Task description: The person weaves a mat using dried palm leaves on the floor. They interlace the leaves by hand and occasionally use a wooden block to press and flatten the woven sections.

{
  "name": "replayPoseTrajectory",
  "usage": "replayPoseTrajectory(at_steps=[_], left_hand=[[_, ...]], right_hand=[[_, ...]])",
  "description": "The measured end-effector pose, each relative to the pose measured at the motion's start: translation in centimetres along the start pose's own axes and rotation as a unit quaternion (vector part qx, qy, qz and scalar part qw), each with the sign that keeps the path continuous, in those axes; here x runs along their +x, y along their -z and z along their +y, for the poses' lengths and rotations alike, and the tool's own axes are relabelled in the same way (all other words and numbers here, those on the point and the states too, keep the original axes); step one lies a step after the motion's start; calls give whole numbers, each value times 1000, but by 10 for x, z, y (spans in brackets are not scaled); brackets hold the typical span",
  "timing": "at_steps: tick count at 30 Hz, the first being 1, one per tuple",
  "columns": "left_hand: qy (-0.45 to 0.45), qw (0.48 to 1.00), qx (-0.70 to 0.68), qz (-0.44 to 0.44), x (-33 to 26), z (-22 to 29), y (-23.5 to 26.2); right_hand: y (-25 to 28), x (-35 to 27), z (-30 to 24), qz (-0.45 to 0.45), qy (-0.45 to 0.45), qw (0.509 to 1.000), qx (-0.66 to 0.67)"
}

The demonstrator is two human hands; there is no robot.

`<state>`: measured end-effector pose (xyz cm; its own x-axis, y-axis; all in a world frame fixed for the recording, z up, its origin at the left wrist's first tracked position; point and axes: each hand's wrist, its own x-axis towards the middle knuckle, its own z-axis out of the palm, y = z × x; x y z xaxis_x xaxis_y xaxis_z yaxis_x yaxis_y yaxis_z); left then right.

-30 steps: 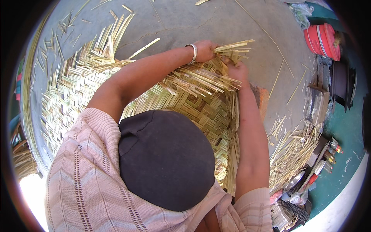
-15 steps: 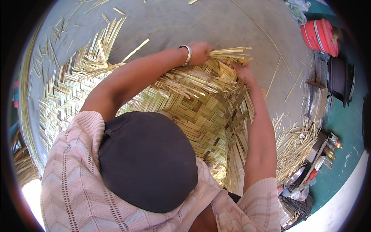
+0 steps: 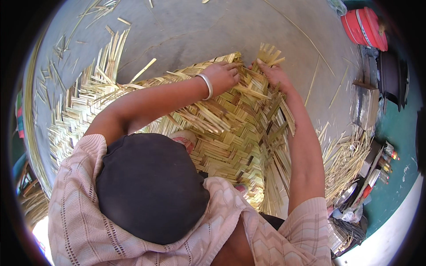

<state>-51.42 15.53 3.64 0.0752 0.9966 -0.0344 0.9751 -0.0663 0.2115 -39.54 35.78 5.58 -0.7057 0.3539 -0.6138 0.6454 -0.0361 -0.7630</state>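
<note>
A large woven mat of flat yellow-green reed strips spreads in front of me, its far corner raised and folded over. My left hand, with a silver bangle at the wrist, is closed over the mat's far edge, fingers curled against the weave. Just right of it, my right hand pinches a fanned bunch of strip ends, thumb on top. Some of its fingers are hidden behind the strips. Loose strip ends stick out across the mat below my left forearm.
Scattered reed bits lie on the grey floor. A heap of dry strips is to the right of my right arm. Along the right side stand a red lidded bucket, a box and dark vessels. A dark cap blocks the lower middle.
My left hand has come down and nearer from the upper strip bunch onto the mat's edge. The strips at my right hand now fan upward instead of pointing right.
</note>
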Motion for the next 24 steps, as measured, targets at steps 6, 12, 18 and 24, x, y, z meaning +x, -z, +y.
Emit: replayPoseTrajectory(at_steps=[6,12,18,24], left_hand=[[-3,988,130,78,-8,16,-29],[-13,998,34,-43,-8,13,-21],[-21,996,-39,-80,-11,8,2],[-13,997,-42,-68,-15,10,5]], right_hand=[[-23,-11,-15,31,9,989,-143],[-79,-36,-29,89,77,953,-278],[-100,-49,-27,143,85,949,-268],[-61,-44,-30,-36,21,999,8]])
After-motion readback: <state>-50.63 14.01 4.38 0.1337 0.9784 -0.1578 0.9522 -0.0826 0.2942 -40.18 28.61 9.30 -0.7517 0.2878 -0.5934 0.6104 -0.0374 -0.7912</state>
